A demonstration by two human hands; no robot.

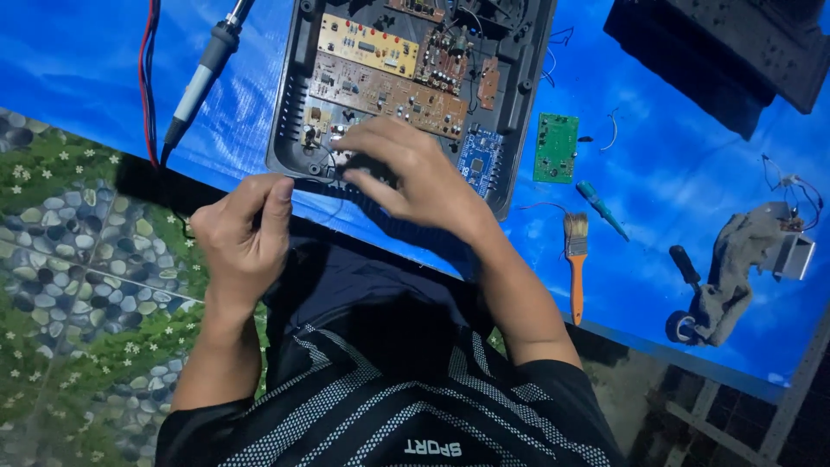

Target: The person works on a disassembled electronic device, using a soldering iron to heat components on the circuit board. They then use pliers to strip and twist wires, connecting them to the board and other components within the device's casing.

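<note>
On blue sheet | open black casing (290, 130), tan circuit boards (389, 91) | left hand (242, 233) pinched shut | right hand (415, 173) fingers spread on boards

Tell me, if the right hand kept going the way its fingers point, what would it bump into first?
Probably the tan circuit board inside the open black plastic case. The right hand points up and to the left, its fingertips already at that board's near corner, though depth is hard to judge.

Glossy blue tarp (692, 156), matt black plastic casing (290, 104)
</note>
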